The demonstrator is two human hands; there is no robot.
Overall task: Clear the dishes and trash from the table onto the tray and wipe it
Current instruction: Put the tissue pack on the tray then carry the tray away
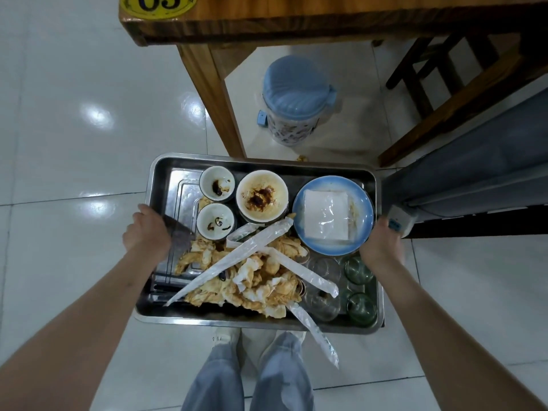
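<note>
I hold a steel tray [166, 185] level above the floor, in front of my legs. My left hand [148, 232] grips its left rim and my right hand [382, 244] grips its right rim. On the tray stand two small stained bowls [217, 183], a larger soiled bowl [262, 195], a blue plate [363, 203] with a wrapped white napkin pack [326, 214], several glasses [360, 308], a heap of stained tissues [252, 280] and clear plastic wrappers [237, 256]. One wrapper [318, 336] hangs over the near rim. The wooden table [296, 22] is ahead, its corner at the top.
A blue-lidded trash bin [293, 99] stands on the floor under the table, beside the table leg [213, 99]. A wooden chair [462, 93] is at the upper right. A grey padded bench [474, 170] lies close to my right hand. White floor tiles lie to the left.
</note>
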